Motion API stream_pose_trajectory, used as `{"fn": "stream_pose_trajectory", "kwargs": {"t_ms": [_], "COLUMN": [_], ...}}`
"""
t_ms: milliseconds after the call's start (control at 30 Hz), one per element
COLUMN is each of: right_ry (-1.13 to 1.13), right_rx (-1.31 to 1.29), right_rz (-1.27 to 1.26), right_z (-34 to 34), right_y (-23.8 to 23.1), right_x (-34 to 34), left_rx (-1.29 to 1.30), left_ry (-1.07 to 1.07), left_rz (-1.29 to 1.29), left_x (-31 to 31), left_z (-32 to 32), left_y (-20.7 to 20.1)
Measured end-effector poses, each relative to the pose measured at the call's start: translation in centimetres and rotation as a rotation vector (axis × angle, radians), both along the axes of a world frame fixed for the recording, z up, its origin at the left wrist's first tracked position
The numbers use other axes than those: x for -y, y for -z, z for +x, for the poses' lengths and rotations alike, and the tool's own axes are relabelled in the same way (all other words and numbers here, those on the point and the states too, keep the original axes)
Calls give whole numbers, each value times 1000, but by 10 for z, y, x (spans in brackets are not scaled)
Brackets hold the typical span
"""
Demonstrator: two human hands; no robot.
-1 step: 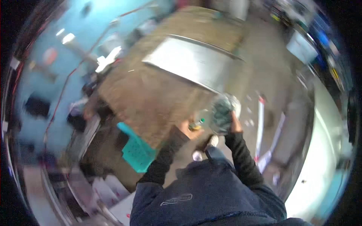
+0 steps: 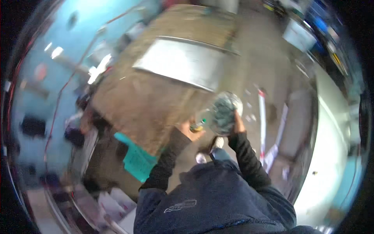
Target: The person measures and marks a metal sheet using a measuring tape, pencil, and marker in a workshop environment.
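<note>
My left hand [image 2: 187,130] is closed around a small bottle with a green cap and a yellowish lower part [image 2: 197,127]. Just right of it, my right hand [image 2: 239,124] grips the side of a rounded, clear bag or tub with dark grey-green contents [image 2: 223,115]; blur hides which of the two it is. Both things are held up in front of my body, close together but apart, near the right edge of a brown worktable [image 2: 144,105]. The fingers of my right hand are partly hidden behind what it holds.
A shiny metal sheet or tray [image 2: 181,62] lies across the table. A turquoise plastic chair or stool [image 2: 138,160] stands at the table's near left corner. Red-and-white strips [image 2: 262,124] lie on the right, beside a long pale panel [image 2: 327,144]. Blue wall [image 2: 43,85] at left.
The whole view has turned slightly, so the table and metal sheet sit further left. Both hands keep their hold on the bottle and the clear bag or tub.
</note>
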State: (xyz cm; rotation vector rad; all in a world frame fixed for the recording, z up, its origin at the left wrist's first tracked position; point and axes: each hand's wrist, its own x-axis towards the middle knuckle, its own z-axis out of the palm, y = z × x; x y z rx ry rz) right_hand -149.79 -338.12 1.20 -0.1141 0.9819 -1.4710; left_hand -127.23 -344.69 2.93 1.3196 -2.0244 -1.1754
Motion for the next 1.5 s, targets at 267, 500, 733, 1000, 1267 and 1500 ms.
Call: {"fn": "stream_pose_trajectory", "kwargs": {"t_ms": [267, 500, 733, 1000, 1267, 1500], "right_ry": [731, 985, 1376, 1445, 1498, 1551], "right_rx": [-101, -336, -269, -343, -215, -32], "right_rz": [-99, 161, 90, 426, 518, 289], "right_z": [-104, -229, -291, -315, -413, -547], "right_y": [-16, -25, 28, 56, 97, 105], "right_x": [-110, -245, -299, -326, -402, -457], "left_rx": [88, 61, 141, 227, 479, 229], "left_ry": [687, 1127, 1417, 1675, 1803, 1879], "left_rz": [-465, -515, -626, -675, -755, -428], "left_x": [-12, -106, -149, -176, -267, -296], "left_z": [-194, -382, -496, -567, -693, -847], "left_y": [-35, -38, -39, -39, -33, 7]}}
